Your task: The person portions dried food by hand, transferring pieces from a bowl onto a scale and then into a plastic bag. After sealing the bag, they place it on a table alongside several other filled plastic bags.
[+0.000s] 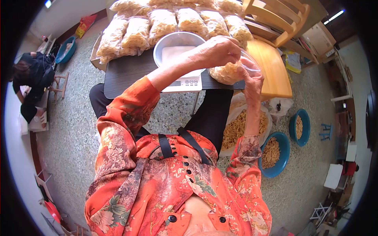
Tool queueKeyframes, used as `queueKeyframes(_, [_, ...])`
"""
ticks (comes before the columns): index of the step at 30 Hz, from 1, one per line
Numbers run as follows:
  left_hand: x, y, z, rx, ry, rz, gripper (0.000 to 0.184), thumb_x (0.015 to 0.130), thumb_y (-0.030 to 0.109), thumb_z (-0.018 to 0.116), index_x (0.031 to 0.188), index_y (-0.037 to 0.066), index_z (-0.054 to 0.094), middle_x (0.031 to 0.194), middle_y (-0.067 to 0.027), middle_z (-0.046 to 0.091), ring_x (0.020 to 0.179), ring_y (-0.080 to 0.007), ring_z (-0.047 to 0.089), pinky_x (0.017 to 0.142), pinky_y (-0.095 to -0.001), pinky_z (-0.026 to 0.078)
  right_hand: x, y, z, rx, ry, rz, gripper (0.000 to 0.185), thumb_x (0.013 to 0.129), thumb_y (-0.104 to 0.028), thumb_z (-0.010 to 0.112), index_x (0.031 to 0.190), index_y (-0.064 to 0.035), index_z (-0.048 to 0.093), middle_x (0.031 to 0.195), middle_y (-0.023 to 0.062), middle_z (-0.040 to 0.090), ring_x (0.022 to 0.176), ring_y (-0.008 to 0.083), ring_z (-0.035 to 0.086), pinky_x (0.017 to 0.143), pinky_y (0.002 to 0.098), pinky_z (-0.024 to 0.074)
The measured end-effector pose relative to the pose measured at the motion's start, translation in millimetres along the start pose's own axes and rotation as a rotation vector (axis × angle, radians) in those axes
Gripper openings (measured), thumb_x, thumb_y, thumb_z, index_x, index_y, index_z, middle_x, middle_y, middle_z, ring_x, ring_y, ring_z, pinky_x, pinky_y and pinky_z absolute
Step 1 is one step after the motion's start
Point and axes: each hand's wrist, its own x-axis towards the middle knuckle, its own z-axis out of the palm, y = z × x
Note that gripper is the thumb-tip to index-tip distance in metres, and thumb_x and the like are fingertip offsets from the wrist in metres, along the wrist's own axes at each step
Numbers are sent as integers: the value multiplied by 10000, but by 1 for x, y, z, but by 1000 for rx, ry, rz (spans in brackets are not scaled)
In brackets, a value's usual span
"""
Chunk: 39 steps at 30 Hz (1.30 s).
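Observation:
A clear plastic bag (225, 74) of pale yellowish dried pieces rests at the right end of the dark table (128, 74). My left hand (221, 51) reaches across from the left, its fingers closed at the upper part of this bag. On the bag's right side, my right hand (252, 80) pinches the clear edge between thumb and fingers. Under my left forearm, a white bowl (159, 49) sits on a white scale (191, 83) with buttons along its front.
Filled bags (163, 23) line the table's back. At right stand a wooden chair (271, 72), an open sack (241, 129) of dried pieces and blue basins (286, 151) (302, 137). Another person (33, 74) bends over at far left, near a stool (59, 84).

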Motion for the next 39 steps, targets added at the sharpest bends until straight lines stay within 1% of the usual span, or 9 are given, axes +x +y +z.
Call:
queueKeyframes(5, [4, 2, 6, -110, 107, -8, 86, 821, 71, 725, 903, 44, 727, 894, -103, 645, 872, -283, 683, 753, -379, 541, -1, -10, 13, -100, 189, -196, 250, 887, -121, 774, 1069, 43, 725, 1052, 76, 718, 977, 139, 641, 890, 291, 509])
queueKeyframes(8, [10, 11, 10, -92, 302, 64, 347, 793, 69, 756, 1130, 115, 684, 1049, -98, 606, 914, -247, 667, 756, -384, 551, -9, -26, 8, -147, 272, -206, 197, 925, -130, 736, 1017, 43, 723, 983, 51, 709, 900, 111, 622, 827, 259, 504])
queueKeyframes(11, [11, 36, -4, -156, 310, -99, 709, 704, 271, 881, 1327, 130, 573, 1126, -92, 618, 1013, -228, 649, 860, -380, 541, -18, -58, 13, -215, 338, -298, 182, 953, -130, 702, 985, 49, 705, 937, 35, 691, 836, 96, 597, 766, 251, 500])
queueKeyframes(15, [-1, 45, 0, -376, 181, -192, 1006, 588, 500, 941, 1376, 58, 496, 1193, -130, 648, 1122, -237, 625, 981, -390, 514, -26, -93, 34, -207, 389, -484, 156, 962, -92, 675, 922, 58, 691, 910, 42, 672, 814, 94, 584, 738, 253, 491])
queueKeyframes(18, [-16, 59, -3, -745, 11, -237, 972, 572, 469, 971, 1296, 7, 516, 1147, -107, 650, 1092, -184, 623, 952, -329, 512, -38, -103, 49, -294, 324, -494, 141, 950, -81, 692, 931, 58, 682, 949, 60, 681, 854, 120, 613, 773, 264, 498])
queueKeyframes(24, [-54, 77, -6, -1044, 206, -289, 887, 647, 329, 964, 1333, 0, 508, 1172, -69, 644, 1098, -134, 601, 961, -315, 506, -44, -102, 78, -255, 329, -500, 159, 936, -101, 713, 920, 54, 680, 944, 76, 684, 840, 137, 614, 779, 276, 492])
queueKeyframes(28, [-67, 78, -13, -982, 213, -355, 696, 732, 171, 908, 1307, 8, 550, 1163, -42, 659, 1057, -95, 603, 935, -285, 509, -43, -103, 89, -177, 284, -483, 161, 934, -101, 715, 919, 57, 685, 952, 77, 689, 840, 138, 616, 776, 274, 490])
queueKeyframes(35, [-96, 85, -38, -742, 232, -468, 512, 737, 158, 900, 1169, 28, 658, 1099, -22, 691, 1027, -86, 618, 891, -279, 513, -47, -112, 101, -276, 165, -443, 164, 950, -106, 693, 923, 56, 697, 947, 76, 676, 867, 127, 615, 785, 277, 501])
queueKeyframes(39, [-118, 83, -48, -732, 215, -522, 456, 737, 160, 900, 1121, 30, 692, 1041, -13, 721, 959, -73, 640, 870, -282, 523, -45, -136, 98, -218, -137, -223, 431, 853, -227, 819, 1162, 34, 671, 1023, 80, 680, 896, 129, 637, 790, 265, 507])
